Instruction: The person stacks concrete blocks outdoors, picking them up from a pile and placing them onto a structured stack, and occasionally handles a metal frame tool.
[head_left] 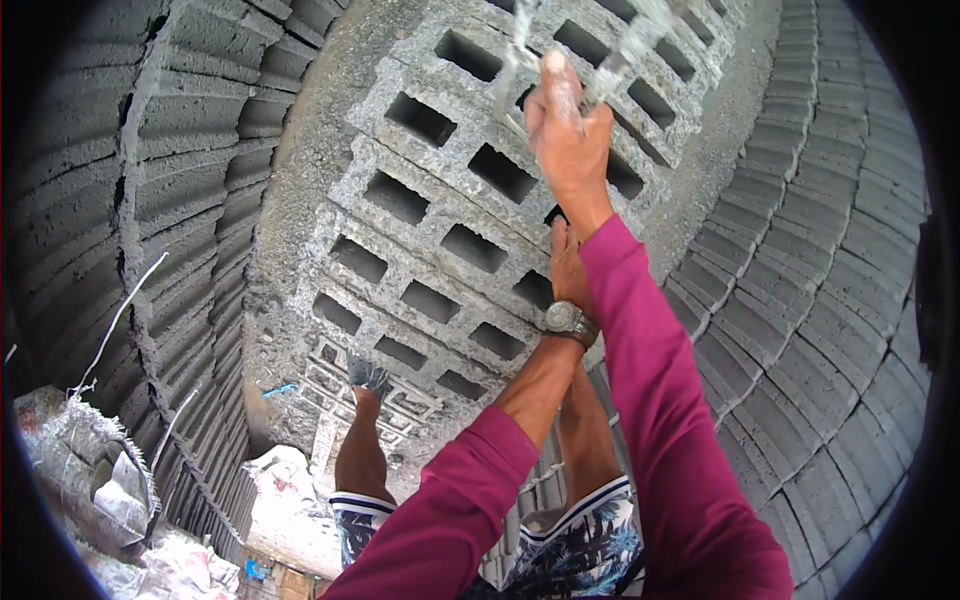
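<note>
My right hand [572, 135] is closed around a whitish, cement-smeared tool [640, 45] with bar-like parts. Motion blurs it and the upper edge cuts it off, so its kind is unclear. Below, rows of grey hollow concrete blocks [455, 205] lie with their rectangular holes facing up. Close beneath my right forearm, my left hand [568, 262], with a wristwatch [566, 318] at its wrist, reaches over the blocks. Its visible fingers are stretched out and hold nothing that I can see; the right arm hides part of it.
Tall stacks of concrete blocks rise on the left [195, 150] and right [800, 300]. My foot [370, 375] stands by the near end of the block rows. White sacks [290, 505] and a torn, debris-filled sack [90, 470] lie at lower left, with thin wires sticking up.
</note>
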